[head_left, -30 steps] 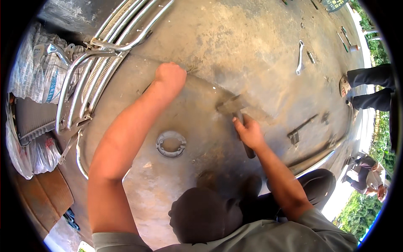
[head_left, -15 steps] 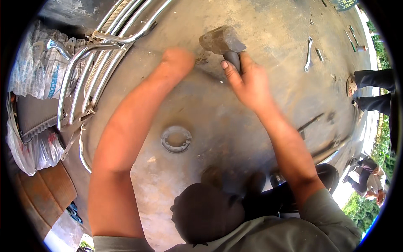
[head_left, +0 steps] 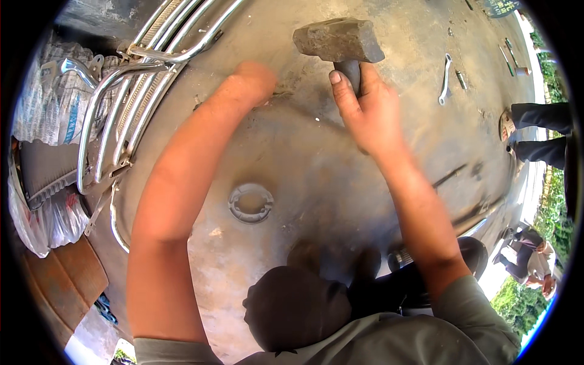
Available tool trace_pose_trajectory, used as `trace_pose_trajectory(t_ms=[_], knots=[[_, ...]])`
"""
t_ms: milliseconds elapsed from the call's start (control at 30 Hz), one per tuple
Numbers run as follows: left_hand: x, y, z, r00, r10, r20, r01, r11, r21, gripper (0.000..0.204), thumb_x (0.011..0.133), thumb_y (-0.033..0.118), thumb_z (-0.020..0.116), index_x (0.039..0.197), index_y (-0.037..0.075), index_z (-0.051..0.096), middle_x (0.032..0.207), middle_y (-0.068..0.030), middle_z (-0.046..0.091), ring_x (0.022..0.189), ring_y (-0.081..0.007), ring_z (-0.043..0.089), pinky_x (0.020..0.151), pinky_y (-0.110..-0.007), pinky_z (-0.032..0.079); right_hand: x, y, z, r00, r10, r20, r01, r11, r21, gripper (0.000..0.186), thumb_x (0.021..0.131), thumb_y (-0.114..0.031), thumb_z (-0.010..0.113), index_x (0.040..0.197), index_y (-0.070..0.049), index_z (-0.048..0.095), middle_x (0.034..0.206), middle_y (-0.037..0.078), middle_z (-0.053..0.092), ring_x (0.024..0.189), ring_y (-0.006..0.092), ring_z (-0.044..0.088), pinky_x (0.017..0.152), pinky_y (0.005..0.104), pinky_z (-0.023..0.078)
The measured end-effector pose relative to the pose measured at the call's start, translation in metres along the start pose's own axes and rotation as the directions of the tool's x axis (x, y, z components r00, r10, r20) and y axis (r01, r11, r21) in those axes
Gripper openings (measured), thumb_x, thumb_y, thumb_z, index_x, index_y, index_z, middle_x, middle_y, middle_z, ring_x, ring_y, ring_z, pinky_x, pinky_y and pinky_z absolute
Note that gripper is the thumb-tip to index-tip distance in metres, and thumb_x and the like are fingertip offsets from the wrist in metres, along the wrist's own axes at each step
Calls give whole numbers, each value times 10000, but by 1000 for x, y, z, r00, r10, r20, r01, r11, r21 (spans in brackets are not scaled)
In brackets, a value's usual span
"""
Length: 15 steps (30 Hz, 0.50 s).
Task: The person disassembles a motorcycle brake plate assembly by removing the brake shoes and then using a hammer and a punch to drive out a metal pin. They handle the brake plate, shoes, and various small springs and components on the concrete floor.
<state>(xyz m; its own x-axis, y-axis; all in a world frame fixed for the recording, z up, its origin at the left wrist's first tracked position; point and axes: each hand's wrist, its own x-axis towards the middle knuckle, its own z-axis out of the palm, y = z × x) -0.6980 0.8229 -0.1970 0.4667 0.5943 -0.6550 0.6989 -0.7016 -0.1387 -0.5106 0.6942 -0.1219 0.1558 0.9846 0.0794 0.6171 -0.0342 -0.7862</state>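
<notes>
My right hand (head_left: 365,106) grips the dark handle of a heavy, rough-headed hammer (head_left: 337,41), which is raised above the floor (head_left: 280,152). My left hand (head_left: 252,82), blurred, is curled closed near a dark line on the floor, left of the hammer; what it holds is hidden. A round two-piece metal part like brake shoes (head_left: 250,202) lies below and between my arms.
Chrome tube racks (head_left: 121,109), sacks (head_left: 39,103), plastic bags (head_left: 61,222) and a rusty sheet (head_left: 61,286) are at left. A wrench (head_left: 444,79), small tools (head_left: 511,58) and long metal bars lie right. Two people are at the right edge: dark trouser legs (head_left: 535,115), one seated figure (head_left: 529,261).
My right hand has swung the hammer up and away from me, from beside the round part to above my left hand's level. My left hand has shifted slightly upward.
</notes>
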Motion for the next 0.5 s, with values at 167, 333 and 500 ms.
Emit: trace_pose_trajectory(t_ms=[167, 333, 500], knots=[[6, -8, -8, 995, -5, 100, 12, 997, -71, 353, 881, 370, 775, 994, 36, 773, 1016, -166, 753, 1012, -350, 717, 843, -429, 574, -24, 46, 25, 982, 98, 162, -66, 978, -196, 400, 974, -373, 631, 967, 20, 558, 745, 258, 677, 747, 462, 681, 671, 522, 540], [-10, 3, 14, 996, 26, -85, -21, 998, 60, 361, 829, 360, 809, 994, 42, 765, 990, -168, 748, 963, -354, 721, 825, -445, 571, -34, 75, 52, 952, 174, 251, -102, 956, -274, 410, 992, -388, 592, 1004, 21, 570, 772, 270, 684, 796, 477, 677, 729, 542, 541], [-19, -27, 20, 947, 124, -297, -87, 987, 134, 419, 755, 382, 846, 1004, 67, 727, 964, -122, 729, 931, -319, 722, 779, -440, 569, -29, 80, 58, 950, 220, 220, -150, 944, -295, 421, 986, -395, 601, 988, 26, 590, 777, 281, 681, 805, 483, 673, 732, 553, 536]])
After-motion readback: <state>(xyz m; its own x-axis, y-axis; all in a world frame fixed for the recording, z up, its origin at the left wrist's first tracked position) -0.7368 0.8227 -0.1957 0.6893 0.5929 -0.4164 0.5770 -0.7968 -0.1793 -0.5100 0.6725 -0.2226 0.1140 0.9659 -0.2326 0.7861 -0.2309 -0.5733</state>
